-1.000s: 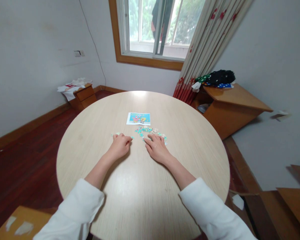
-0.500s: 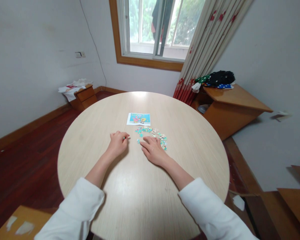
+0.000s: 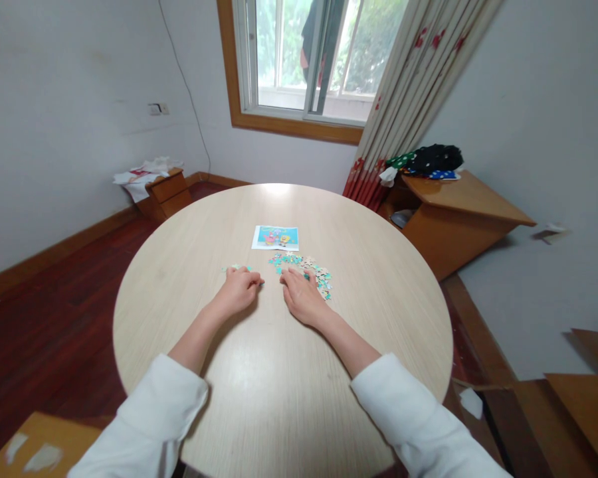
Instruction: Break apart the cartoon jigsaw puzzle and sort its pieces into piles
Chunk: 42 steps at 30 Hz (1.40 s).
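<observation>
While I seemingly sort puzzle pieces [image 3: 323, 273] near the picture card [image 3: 275, 238], my left hand [image 3: 238, 291] pinches one; my loosely spread right hand [image 3: 301, 293] should pick lightly.

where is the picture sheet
In the head view, slightly left of centre, the picture sheet lies on the table, just beyond the puzzle pieces, toward the window.

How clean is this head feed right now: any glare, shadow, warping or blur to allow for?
Head view: bright glare on the far edge of the table and a washed-out window; head view: soft shadow below the left hand; head view: the cabinet at right looks stretched, likely wide-angle distortion; head view: puzzle pieces too small and soft to read singly.
</observation>
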Each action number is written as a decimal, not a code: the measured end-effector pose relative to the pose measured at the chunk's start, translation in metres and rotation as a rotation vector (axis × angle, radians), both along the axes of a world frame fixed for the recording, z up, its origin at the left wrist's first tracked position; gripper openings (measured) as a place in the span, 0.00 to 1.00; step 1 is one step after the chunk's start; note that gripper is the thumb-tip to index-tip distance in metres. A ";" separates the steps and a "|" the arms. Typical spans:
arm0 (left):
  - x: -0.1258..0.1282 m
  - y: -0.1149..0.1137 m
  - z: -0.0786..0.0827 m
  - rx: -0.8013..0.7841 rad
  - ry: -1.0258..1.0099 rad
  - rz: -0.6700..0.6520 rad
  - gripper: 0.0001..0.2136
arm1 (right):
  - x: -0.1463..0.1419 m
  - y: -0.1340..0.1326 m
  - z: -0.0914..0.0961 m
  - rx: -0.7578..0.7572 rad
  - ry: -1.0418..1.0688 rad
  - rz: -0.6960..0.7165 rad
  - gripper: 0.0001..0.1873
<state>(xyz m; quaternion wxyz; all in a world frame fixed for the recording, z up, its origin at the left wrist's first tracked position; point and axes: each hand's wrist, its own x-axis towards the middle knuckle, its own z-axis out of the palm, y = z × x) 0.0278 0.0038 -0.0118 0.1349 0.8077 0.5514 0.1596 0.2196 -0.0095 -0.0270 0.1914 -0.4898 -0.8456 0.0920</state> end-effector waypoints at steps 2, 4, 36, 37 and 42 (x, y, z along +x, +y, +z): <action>-0.004 0.003 -0.002 0.010 0.014 0.074 0.14 | -0.002 -0.004 0.001 -0.009 -0.001 0.035 0.15; -0.007 0.005 -0.003 0.028 0.021 0.137 0.14 | -0.007 -0.009 0.002 -0.019 0.006 0.107 0.15; -0.004 0.005 -0.005 0.143 -0.242 0.189 0.12 | 0.047 -0.001 -0.002 0.054 0.135 -0.133 0.08; -0.004 0.005 -0.005 0.146 -0.247 0.190 0.12 | 0.046 -0.001 -0.002 0.057 0.156 -0.120 0.08; -0.005 0.006 -0.007 0.141 -0.272 0.200 0.12 | 0.036 -0.004 -0.002 0.090 0.246 -0.002 0.07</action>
